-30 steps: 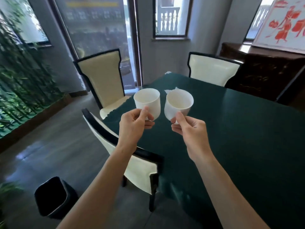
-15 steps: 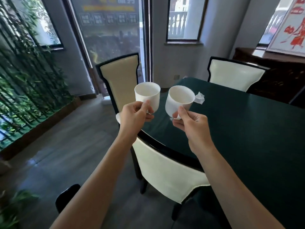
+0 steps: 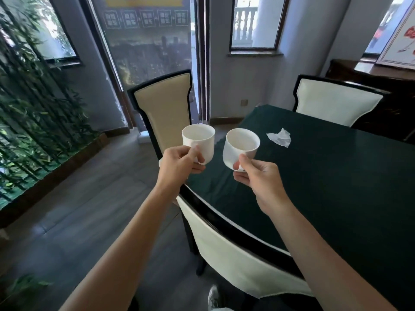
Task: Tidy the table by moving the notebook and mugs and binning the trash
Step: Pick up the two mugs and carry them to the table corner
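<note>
I have a white mug in each hand, both lifted clear of the bench (image 3: 336,198) and held out in front of me over its near corner. My left hand (image 3: 177,167) is closed around the left mug (image 3: 198,142), thumb pressed on the near wall and fingers curled underneath, and that mug sits upright. My right hand (image 3: 258,178) pinches the right mug (image 3: 241,145) low down near its base with thumb and fingertips, and it tips away from me, its mouth leaning toward the far side. Both look empty as far as I can see inside. The two mugs are near each other but not touching. A crumpled tissue (image 3: 279,136) lies on the green cloth beyond the right mug, not yet binned, and I see no notebook or bin from here. The weak point, I judge, is the right hold: a pinch so low on a smooth, tilted mug could let it rotate out of my fingers and drop onto the bench or the chair (image 3: 235,254) back just beneath my arms. Bringing my hands closer could also knock the rims together and chip them. Turning without looking, I might catch an elbow on that chair back and jolt both mugs.
</note>
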Action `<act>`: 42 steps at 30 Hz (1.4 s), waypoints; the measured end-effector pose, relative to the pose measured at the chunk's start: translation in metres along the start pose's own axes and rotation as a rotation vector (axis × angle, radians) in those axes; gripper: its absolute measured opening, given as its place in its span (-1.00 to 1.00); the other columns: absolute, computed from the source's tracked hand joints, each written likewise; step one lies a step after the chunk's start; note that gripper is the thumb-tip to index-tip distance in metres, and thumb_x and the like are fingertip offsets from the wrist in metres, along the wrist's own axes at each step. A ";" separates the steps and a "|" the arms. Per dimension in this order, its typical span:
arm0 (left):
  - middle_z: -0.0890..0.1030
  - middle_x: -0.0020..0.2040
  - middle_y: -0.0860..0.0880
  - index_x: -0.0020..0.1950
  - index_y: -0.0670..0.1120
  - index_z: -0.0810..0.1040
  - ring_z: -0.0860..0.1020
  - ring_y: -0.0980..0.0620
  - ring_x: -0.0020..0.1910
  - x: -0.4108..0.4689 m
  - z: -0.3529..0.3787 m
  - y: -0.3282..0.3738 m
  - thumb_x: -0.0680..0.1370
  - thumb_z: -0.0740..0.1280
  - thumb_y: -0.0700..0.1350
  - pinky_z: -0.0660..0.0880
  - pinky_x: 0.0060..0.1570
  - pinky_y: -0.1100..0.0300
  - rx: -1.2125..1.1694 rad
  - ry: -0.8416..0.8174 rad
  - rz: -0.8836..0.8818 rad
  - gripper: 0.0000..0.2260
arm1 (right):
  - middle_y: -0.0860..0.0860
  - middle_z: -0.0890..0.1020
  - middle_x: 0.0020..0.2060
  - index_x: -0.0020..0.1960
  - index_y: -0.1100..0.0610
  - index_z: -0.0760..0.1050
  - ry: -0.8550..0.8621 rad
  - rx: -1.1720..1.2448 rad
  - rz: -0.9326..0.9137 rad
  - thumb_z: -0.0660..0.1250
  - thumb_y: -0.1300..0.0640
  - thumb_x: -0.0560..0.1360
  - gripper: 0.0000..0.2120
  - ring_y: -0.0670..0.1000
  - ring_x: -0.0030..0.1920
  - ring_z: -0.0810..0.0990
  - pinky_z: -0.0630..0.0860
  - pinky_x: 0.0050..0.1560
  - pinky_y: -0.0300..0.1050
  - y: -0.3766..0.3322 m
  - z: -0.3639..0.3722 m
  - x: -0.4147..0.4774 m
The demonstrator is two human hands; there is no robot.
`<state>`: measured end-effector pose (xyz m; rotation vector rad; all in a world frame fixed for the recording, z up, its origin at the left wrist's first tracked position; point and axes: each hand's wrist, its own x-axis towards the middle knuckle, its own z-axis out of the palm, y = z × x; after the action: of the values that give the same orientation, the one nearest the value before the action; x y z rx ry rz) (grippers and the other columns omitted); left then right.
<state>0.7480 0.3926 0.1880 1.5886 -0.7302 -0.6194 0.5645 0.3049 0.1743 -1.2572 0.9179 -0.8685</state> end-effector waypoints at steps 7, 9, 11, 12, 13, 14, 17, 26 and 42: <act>0.72 -0.19 -0.14 -0.12 -0.36 0.68 0.77 -0.19 -0.19 0.081 0.009 -0.020 0.67 0.32 -0.10 0.71 -0.02 -0.02 0.056 -0.089 -0.113 -0.65 | 0.16 0.74 -0.07 -0.19 0.27 0.70 -0.006 -0.021 0.097 0.40 0.06 0.60 -0.68 -0.02 -0.16 0.67 0.70 0.05 -0.06 0.025 0.008 0.071; 0.73 -0.20 -0.15 -0.14 -0.33 0.69 0.77 -0.17 -0.19 0.096 0.012 -0.029 0.67 0.32 -0.11 0.71 -0.05 0.03 0.082 -0.114 -0.148 -0.66 | 0.16 0.72 -0.07 -0.18 0.29 0.69 0.010 0.008 0.143 0.39 0.07 0.61 -0.68 -0.01 -0.16 0.67 0.69 0.03 -0.08 0.037 0.010 0.086; 0.73 -0.20 -0.17 -0.12 -0.32 0.70 0.76 -0.12 -0.21 0.109 0.014 -0.041 0.68 0.32 -0.11 0.71 -0.11 0.10 0.108 -0.136 -0.190 -0.66 | 0.08 0.70 -0.08 -0.14 0.32 0.69 0.019 0.024 0.190 0.39 0.09 0.61 -0.69 -0.01 -0.16 0.66 0.69 0.06 -0.06 0.049 0.012 0.097; 0.73 -0.19 -0.18 -0.10 -0.34 0.70 0.76 -0.11 -0.21 0.115 0.015 -0.047 0.68 0.32 -0.10 0.71 -0.15 0.15 0.120 -0.151 -0.213 -0.66 | 0.05 0.68 -0.09 -0.13 0.33 0.69 0.025 0.029 0.214 0.38 0.10 0.62 -0.69 0.00 -0.15 0.66 0.69 0.08 -0.04 0.055 0.013 0.103; 0.73 -0.18 -0.20 -0.10 -0.34 0.69 0.76 -0.10 -0.21 0.120 0.015 -0.054 0.68 0.32 -0.10 0.70 -0.19 0.18 0.129 -0.168 -0.235 -0.66 | 0.04 0.68 -0.09 -0.13 0.33 0.69 0.036 0.037 0.241 0.38 0.10 0.62 -0.69 0.00 -0.15 0.66 0.68 0.09 -0.03 0.062 0.013 0.108; 0.73 -0.18 -0.21 -0.11 -0.33 0.69 0.76 -0.10 -0.22 0.126 0.016 -0.061 0.67 0.32 -0.10 0.68 -0.23 0.20 0.138 -0.185 -0.258 -0.67 | 0.03 0.69 -0.09 -0.13 0.33 0.68 0.050 0.047 0.271 0.38 0.11 0.62 -0.70 0.01 -0.14 0.65 0.68 0.10 -0.02 0.068 0.014 0.112; 0.74 -0.18 -0.23 -0.15 -0.30 0.69 0.76 -0.05 -0.27 0.140 0.019 -0.082 0.65 0.33 -0.12 0.67 -0.27 0.23 0.176 -0.218 -0.326 -0.69 | 0.01 0.68 -0.11 -0.13 0.35 0.68 0.102 0.065 0.349 0.38 0.14 0.62 -0.71 0.03 -0.12 0.65 0.68 0.11 0.00 0.091 0.018 0.124; 0.74 -0.13 -0.33 -0.06 -0.46 0.66 0.75 -0.10 -0.27 0.192 0.027 -0.131 0.56 0.33 -0.24 0.72 -0.20 0.13 0.277 -0.367 -0.501 -0.74 | 0.00 0.69 -0.29 -0.34 0.20 0.68 0.242 -0.121 0.588 0.38 0.09 0.50 -0.70 0.01 -0.33 0.66 0.67 0.13 0.14 0.161 0.029 0.149; 0.76 -0.07 -0.22 -0.08 -0.29 0.72 0.78 -0.11 -0.12 0.238 0.043 -0.218 0.62 0.38 -0.13 0.72 0.00 0.02 0.198 -0.578 -0.577 -0.76 | 0.03 0.77 -0.17 -0.26 0.17 0.74 0.512 0.002 0.668 0.47 0.04 0.54 -0.72 -0.01 -0.15 0.77 0.66 0.17 0.02 0.204 0.061 0.169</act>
<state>0.8975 0.2032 -0.0312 1.8316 -0.7617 -1.5091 0.6938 0.1966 -0.0386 -0.6405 1.6227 -0.6479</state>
